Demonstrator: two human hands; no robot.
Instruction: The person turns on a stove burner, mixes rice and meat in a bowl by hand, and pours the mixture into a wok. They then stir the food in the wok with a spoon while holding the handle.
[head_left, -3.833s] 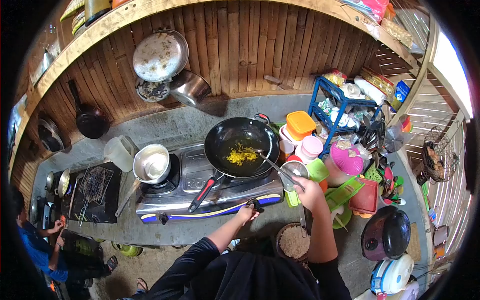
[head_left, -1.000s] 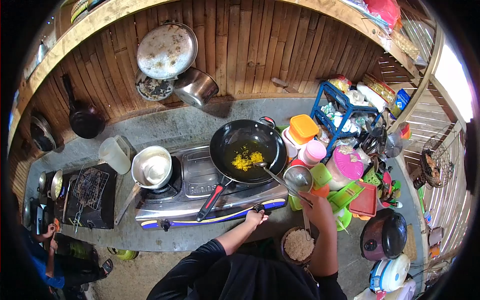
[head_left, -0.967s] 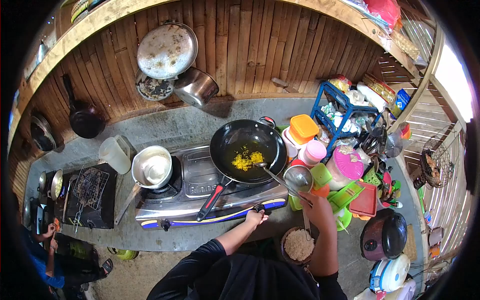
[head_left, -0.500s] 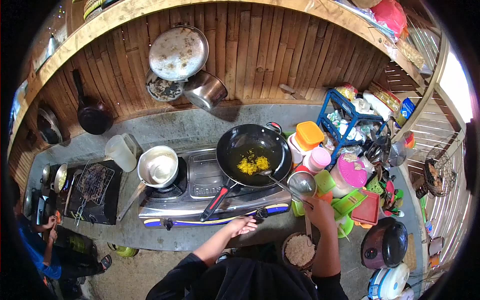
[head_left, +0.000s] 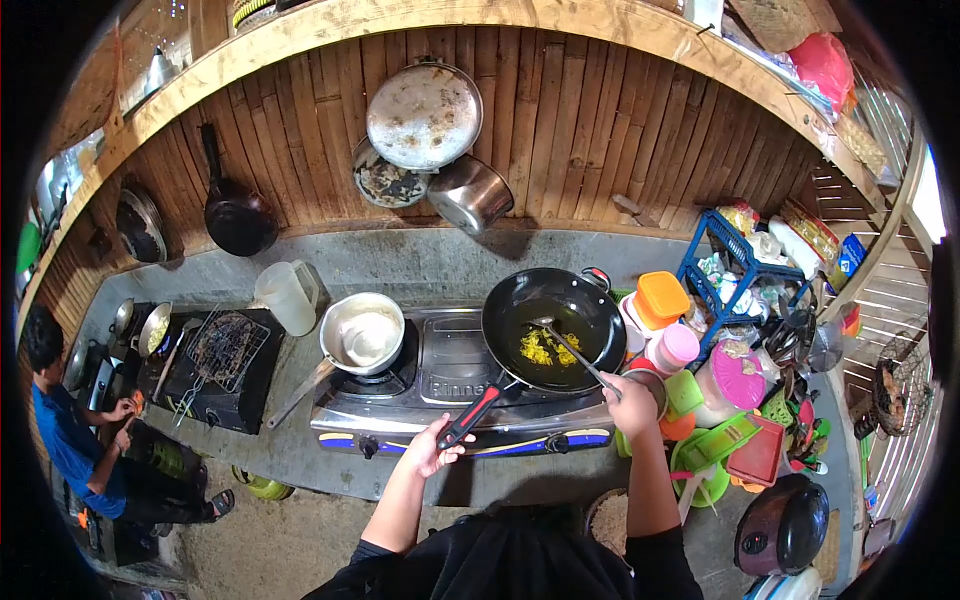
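Note:
My right hand [head_left: 634, 402] is closed round the handle of a long metal cooking spoon [head_left: 580, 354]. The spoon's head rests in a black wok [head_left: 500, 335], above yellow shredded food [head_left: 545, 349] lying in oil. Below the wok, my left hand [head_left: 432, 447] has its thumb and fingers round the end of the wok's red and black handle [head_left: 474, 412]. A two-burner gas stove [head_left: 450, 352] carries the wok on its right side. On its left burner sits a metal saucepan [head_left: 362, 333].
Plastic containers [head_left: 664, 298], a blue rack [head_left: 745, 257] and a dark rice cooker [head_left: 783, 532] crowd the right. Left of the stove are a clear jug [head_left: 288, 300] and a wire grill rack [head_left: 232, 348]. A person [head_left: 85, 430] stands far left, hands together. Pans hang on the wall.
My left hand has moved up to the wok handle and closed on it. My right hand has moved the spoon's head toward the far side of the yellow food. The view has shifted left.

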